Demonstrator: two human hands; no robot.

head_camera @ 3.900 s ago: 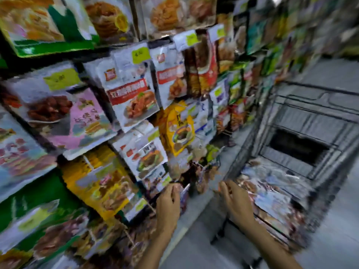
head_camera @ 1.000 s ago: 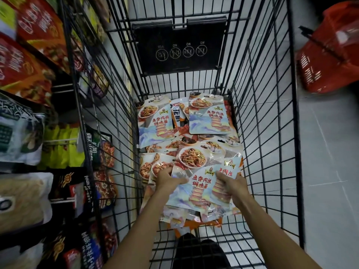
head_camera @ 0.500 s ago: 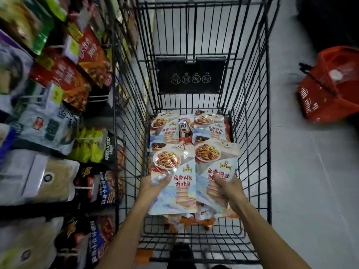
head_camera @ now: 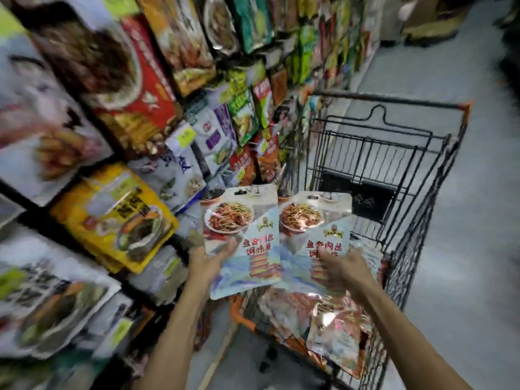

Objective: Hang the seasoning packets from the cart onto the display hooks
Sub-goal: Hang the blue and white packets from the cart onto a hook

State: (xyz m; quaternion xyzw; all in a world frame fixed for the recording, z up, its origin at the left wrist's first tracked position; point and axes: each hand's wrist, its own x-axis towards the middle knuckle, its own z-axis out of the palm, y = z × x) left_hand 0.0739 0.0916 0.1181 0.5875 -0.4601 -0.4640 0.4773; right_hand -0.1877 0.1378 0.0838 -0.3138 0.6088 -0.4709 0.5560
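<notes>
Over the cart [head_camera: 394, 97], seasoning packets [head_camera: 243, 249] in both hands [head_camera: 209, 263] [head_camera: 342, 270]

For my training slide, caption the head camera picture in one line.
Left hand grips the left packet, right hand the right packet, near the cart and the shelves.

One wide-angle view, worn on the head, looks forward and down an aisle at a tilt. It sits close above the left hand [head_camera: 209, 261] and right hand [head_camera: 342, 271], with hung packets [head_camera: 112, 218] near on the left, the cart [head_camera: 394, 97] just ahead on the right, and the floor [head_camera: 464, 249] beyond.
</notes>
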